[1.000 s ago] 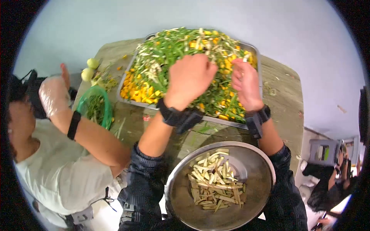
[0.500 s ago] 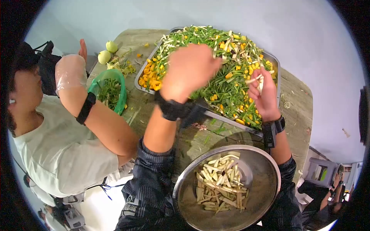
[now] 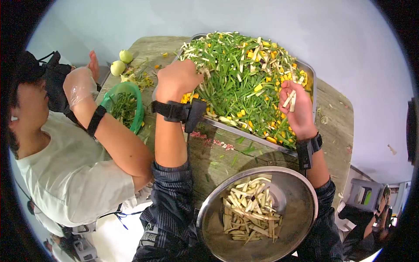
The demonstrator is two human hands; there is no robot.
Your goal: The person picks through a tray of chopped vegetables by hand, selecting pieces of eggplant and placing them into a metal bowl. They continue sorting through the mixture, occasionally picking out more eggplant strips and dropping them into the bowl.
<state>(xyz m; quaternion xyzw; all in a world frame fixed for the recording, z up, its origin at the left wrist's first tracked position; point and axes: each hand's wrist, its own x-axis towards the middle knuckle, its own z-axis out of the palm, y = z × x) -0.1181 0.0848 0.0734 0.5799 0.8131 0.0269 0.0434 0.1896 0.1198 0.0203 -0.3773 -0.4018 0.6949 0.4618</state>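
Note:
My left hand (image 3: 178, 80) is curled over the left side of a metal tray (image 3: 257, 139) heaped with cut vegetables. Its back faces me, and whatever its fingers hold is hidden. At the tray's right side, my right hand (image 3: 300, 112) is turned palm up with fingers bent around a few pale vegetable strips (image 3: 290, 101). Chopped green stalks (image 3: 229, 65), yellow-orange cubes (image 3: 249, 124) and pale strips are mixed in the tray. Below, a tilted steel bowl (image 3: 301, 209) contains more pale strips (image 3: 251, 209) and rests against my right forearm.
On the left, a person in a white shirt (image 3: 74, 170) has a plastic-gloved hand (image 3: 80, 85) raised near a green basket (image 3: 139, 107) of greens. Two pale green round vegetables (image 3: 118, 67) lie at the back left of the wooden table (image 3: 338, 118), with scraps scattered nearby.
My left hand has swept left across the tray, from its middle to its left side. The right hand has shifted slightly, and the strips in it hang differently.

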